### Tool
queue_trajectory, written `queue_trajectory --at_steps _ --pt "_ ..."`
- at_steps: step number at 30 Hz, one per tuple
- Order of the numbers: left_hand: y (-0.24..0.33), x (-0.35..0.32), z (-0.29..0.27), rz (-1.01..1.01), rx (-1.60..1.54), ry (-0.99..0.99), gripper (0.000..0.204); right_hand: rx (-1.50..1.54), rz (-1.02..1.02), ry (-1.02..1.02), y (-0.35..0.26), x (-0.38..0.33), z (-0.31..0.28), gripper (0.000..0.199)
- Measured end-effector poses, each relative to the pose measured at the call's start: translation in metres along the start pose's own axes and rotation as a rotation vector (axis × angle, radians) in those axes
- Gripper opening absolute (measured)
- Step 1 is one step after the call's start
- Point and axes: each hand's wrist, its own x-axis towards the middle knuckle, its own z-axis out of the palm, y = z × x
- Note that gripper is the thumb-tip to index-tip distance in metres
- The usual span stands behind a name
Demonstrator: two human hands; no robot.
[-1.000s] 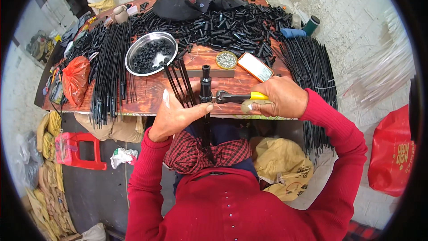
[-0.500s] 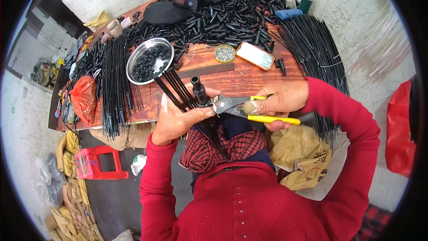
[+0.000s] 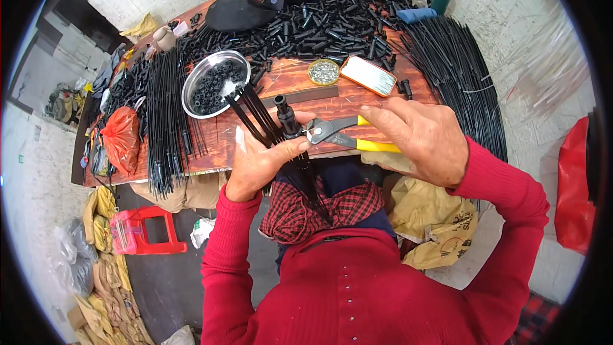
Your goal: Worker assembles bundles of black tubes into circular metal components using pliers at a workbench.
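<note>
My left hand (image 3: pixel 258 163) grips a bundle of thin black rods (image 3: pixel 252 112) and a black tube-shaped handle piece (image 3: pixel 285 115) standing upright above the thumb. My right hand (image 3: pixel 421 137) holds yellow-handled pliers (image 3: pixel 345 137), whose metal jaws meet the black handle piece just to the right of my left thumb. Both hands hover over the near edge of the wooden table (image 3: pixel 287 86). The rods run down across my lap, over a checked cloth (image 3: pixel 306 207).
A metal bowl (image 3: pixel 214 83) of small black parts sits behind my left hand. A round tin of small metal bits (image 3: pixel 324 71), an orange-rimmed flat case (image 3: pixel 368 75), heaps of black tubes (image 3: pixel 325 19), long rod bundles (image 3: pixel 167 115) and an orange bag (image 3: pixel 121 140) cover the table. A red stool (image 3: pixel 143 230) stands on the floor.
The view has shifted slightly while both hands stay together; the pliers' jaws remain at the black handle piece, with the hands now a little closer to the table edge.
</note>
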Motion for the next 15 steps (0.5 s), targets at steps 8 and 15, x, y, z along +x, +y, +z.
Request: queue_trajectory --at_steps 8,15 --pt "0.003 -0.002 -0.003 -0.054 -0.103 -0.080 0.038 1.464 0.672 -0.989 0.034 0.011 0.009 0.072" --pt "-0.001 0.003 -0.008 -0.016 -0.003 -0.058 0.034 1.114 0.596 -0.748 0.030 0.006 0.009 0.051"
